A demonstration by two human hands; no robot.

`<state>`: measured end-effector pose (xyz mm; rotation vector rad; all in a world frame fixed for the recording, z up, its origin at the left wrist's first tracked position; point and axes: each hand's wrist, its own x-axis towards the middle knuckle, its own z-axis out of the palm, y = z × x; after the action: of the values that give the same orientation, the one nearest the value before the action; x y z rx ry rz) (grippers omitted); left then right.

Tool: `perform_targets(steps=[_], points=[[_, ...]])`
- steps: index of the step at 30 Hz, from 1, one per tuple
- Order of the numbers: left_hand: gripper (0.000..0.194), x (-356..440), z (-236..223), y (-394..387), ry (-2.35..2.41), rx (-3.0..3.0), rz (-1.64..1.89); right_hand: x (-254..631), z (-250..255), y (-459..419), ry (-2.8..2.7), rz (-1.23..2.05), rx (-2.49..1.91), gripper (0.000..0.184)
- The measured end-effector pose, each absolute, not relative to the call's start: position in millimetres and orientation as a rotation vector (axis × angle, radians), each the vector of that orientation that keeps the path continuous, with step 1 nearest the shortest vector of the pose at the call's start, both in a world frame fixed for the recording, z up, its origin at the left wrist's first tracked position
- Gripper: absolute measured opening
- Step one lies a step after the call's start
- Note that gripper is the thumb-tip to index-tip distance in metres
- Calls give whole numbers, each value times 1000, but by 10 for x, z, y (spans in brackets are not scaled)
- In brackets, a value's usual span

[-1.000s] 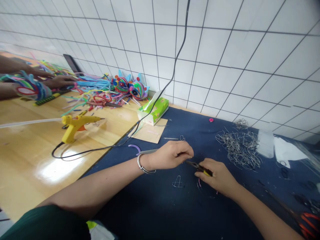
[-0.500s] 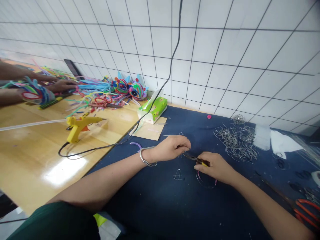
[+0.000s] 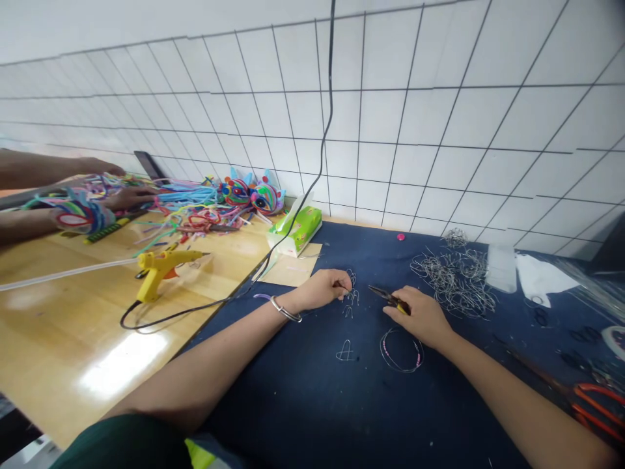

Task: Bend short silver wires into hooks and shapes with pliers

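My left hand (image 3: 328, 288) is closed in a pinch at the middle of the dark blue cloth, and a thin wire piece (image 3: 347, 291) shows at its fingertips. Several bent wire pieces (image 3: 348, 312) lie beside and just below those fingers. In my right hand (image 3: 420, 314) is a pair of pliers (image 3: 385, 296) with yellow-and-black handles, its jaws pointing left, apart from the left hand. Below the pliers rests a wire ring with pink beads (image 3: 418, 359). Nearer to me lies an A-shaped bent wire (image 3: 346, 352).
A tangled wire heap (image 3: 456, 283) lies at right, with orange-handled scissors (image 3: 598, 407) nearer me. Left stand a yellow glue gun (image 3: 159, 270) and a tissue pack (image 3: 300, 231); a black cable (image 3: 322, 143) hangs across. A co-worker's hands (image 3: 131, 197) are among colourful pipe cleaners (image 3: 188, 195).
The pliers have drawn back from my left fingers, and the two hands are farther apart. More of the bent wires and the beaded ring now shows. The camera view has tilted up slightly.
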<state>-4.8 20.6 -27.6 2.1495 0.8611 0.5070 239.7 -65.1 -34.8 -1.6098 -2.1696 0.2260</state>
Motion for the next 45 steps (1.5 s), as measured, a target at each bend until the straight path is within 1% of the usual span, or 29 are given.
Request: perform_targets(steps=[5,8,11,14,18,20,26,30,35,40,45], points=[[18,13,-272,139,815,2336,542,2383,-360,-658,-2188,207,-1635,23],[16,5,-229,129,792,2538,542,2376,-375,-657,-2216,168,-1633,21],[12,-55,-119,132,877,2628,499,2372,-392,-657,-2269,115,-1614,20],[10,-114,28,80,882,2665,400,2373,-413,-655,-2300,78,-1603,21],[10,-102,148,-123,531,2642,79,2373,-439,-644,-2305,47,-1613,23],[10,-69,156,-232,439,2630,-29,2372,-447,-638,-2308,41,-1615,24],[4,9,94,-370,469,2700,-76,2373,-452,-631,-2328,45,-1612,24],[6,9,89,-378,436,2697,-101,2367,-447,-628,-2325,40,-1620,23],[6,-40,191,-358,437,2619,-130,2374,-429,-640,-2332,35,-1590,21],[14,-58,225,-239,459,2282,-165,2411,-403,-656,-2411,57,-1499,19],[15,-54,63,-40,585,2037,2,2407,-399,-657,-2444,73,-1424,18]])
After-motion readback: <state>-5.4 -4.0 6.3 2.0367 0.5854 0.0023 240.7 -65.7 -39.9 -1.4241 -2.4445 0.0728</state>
